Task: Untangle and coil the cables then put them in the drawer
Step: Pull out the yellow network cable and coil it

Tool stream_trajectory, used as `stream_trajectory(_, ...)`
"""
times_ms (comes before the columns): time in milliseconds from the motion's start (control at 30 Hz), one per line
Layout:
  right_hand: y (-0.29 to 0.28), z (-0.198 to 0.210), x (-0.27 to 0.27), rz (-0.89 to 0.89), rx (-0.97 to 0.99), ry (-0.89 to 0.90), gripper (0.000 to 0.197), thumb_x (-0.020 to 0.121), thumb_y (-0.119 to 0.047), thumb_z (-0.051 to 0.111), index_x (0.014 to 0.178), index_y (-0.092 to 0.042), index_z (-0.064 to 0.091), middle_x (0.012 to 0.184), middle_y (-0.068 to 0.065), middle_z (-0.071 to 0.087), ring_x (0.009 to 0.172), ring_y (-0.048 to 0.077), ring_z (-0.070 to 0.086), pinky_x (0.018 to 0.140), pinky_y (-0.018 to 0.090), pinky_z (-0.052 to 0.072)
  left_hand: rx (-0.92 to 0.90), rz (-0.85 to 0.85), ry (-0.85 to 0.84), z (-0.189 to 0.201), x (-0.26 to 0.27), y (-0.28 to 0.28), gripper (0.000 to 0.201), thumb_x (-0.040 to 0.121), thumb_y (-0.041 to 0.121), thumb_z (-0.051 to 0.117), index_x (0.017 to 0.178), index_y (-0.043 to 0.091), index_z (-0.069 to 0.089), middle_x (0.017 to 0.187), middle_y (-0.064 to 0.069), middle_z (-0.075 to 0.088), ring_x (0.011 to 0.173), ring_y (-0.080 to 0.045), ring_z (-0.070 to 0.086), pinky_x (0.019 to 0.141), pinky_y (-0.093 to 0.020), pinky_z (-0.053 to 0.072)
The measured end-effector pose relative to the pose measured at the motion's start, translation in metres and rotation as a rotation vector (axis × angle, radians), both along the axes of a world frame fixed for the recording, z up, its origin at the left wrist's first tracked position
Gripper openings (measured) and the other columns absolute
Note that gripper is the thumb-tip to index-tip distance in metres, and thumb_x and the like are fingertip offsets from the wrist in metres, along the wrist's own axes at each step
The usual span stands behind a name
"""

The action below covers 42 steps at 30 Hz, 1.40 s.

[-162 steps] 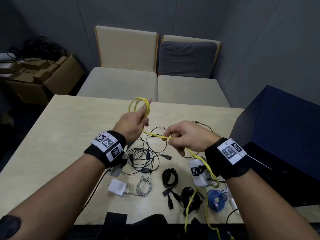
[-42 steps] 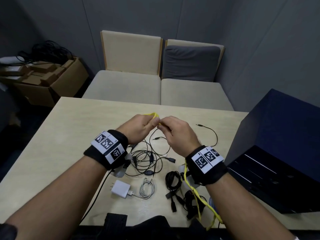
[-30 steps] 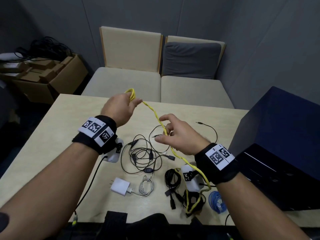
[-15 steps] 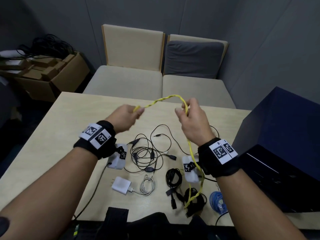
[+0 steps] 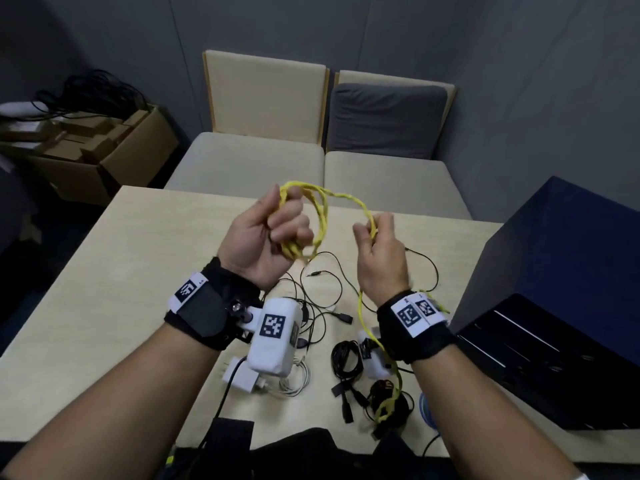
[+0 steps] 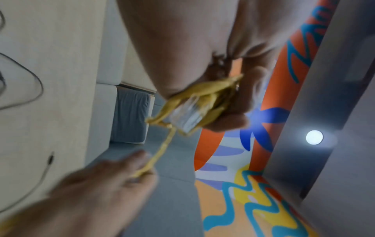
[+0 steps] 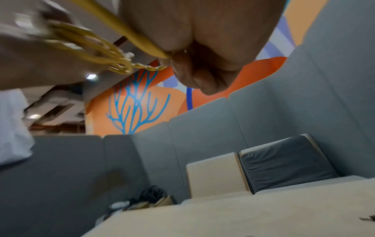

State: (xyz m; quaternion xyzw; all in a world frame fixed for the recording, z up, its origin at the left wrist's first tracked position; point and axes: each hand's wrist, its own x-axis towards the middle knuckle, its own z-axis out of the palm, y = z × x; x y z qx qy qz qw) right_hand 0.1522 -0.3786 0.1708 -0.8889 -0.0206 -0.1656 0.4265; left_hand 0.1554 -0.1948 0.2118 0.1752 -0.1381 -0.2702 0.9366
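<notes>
A twisted yellow cable (image 5: 320, 216) is wound in several loops around my left hand (image 5: 277, 233), which is raised palm-up above the table and grips the coil; a clear plug (image 6: 186, 118) shows at its fingers. My right hand (image 5: 375, 233) pinches the cable's free run (image 7: 142, 41) just right of the coil. The remaining yellow length (image 5: 388, 386) hangs past my right wrist to the table's near edge. The dark drawer unit (image 5: 554, 327) stands at the right.
On the wooden table (image 5: 114, 282) lie a thin black tangled cable (image 5: 322, 296), a white charger with cable (image 5: 249, 379), coiled black cables (image 5: 346, 358) and a blue cable (image 5: 424, 407). Two chairs (image 5: 263, 98) stand behind. A cardboard box (image 5: 104, 154) sits far left.
My left hand has turned palm-up and now carries more yellow loops. My right hand brought another length across toward it and stays close beside the coil.
</notes>
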Motion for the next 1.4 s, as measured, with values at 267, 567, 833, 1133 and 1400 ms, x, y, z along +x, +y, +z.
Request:
stream_trajectory(267, 0.026, -0.011, -0.023, 0.26, -0.077, 0.186, 0.018, 0.093, -0.025, 0.055, 0.106, -0.018, 0.045, 0.06, -0.005, 0.048, 0.059, 0.021, 0.045, 0.058, 0.036, 0.035, 0.038, 0.455, 0.146, 0.018, 0.02, -0.015, 0.027, 0.102, 0.028, 0.034, 0.085, 0.014, 0.049, 0.066, 0.008, 0.053, 0.061, -0.003, 0.059, 0.075, -0.022, 0.054)
stream_trajectory(567, 0.024, -0.004, -0.026, 0.532, -0.111, 0.386, 0.041, 0.081, -0.026, 0.066, 0.119, -0.023, 0.053, 0.057, -0.009, 0.045, 0.057, 0.008, 0.045, 0.062, 0.033, 0.041, 0.227, 0.745, 0.132, 0.013, 0.045, 0.002, 0.02, 0.102, 0.017, 0.036, 0.09, 0.01, 0.05, 0.066, 0.003, 0.056, 0.056, -0.007, 0.053, 0.067, -0.022, 0.051)
stream_trajectory(833, 0.026, 0.006, -0.022, 0.573, 0.061, 0.331, 0.023, 0.087, -0.006, 0.055, 0.109, -0.008, 0.062, 0.049, -0.005, 0.039, 0.044, 0.009, 0.04, 0.05, 0.026, 0.037, 1.106, 0.852, -0.466, -0.016, 0.026, -0.008, 0.011, 0.101, 0.009, 0.039, 0.112, 0.012, 0.041, 0.073, -0.005, 0.055, 0.056, -0.007, 0.054, 0.053, -0.02, 0.042)
stream_trajectory(1133, 0.012, 0.022, -0.01, 0.537, 0.178, 0.212, 0.01, 0.085, -0.011, 0.065, 0.083, -0.021, 0.064, 0.047, -0.006, 0.045, 0.044, 0.009, 0.039, 0.059, 0.038, 0.047, 1.675, 0.539, -0.89, -0.033, 0.019, 0.0, 0.037, 0.088, 0.051, 0.036, 0.079, 0.019, 0.052, 0.07, -0.001, 0.057, 0.069, -0.027, 0.054, 0.067, -0.042, 0.048)
stream_trajectory(1400, -0.009, 0.017, 0.005, 0.16, 0.319, -0.086, 0.037, 0.087, -0.048, 0.053, 0.072, -0.014, 0.061, 0.048, -0.01, 0.046, 0.049, 0.016, 0.044, 0.05, 0.032, 0.04, 1.417, 0.3, -0.727, -0.014, -0.001, -0.014, 0.027, 0.097, 0.027, 0.052, 0.073, 0.016, 0.059, 0.048, 0.012, 0.044, 0.044, -0.002, 0.039, 0.048, -0.016, 0.034)
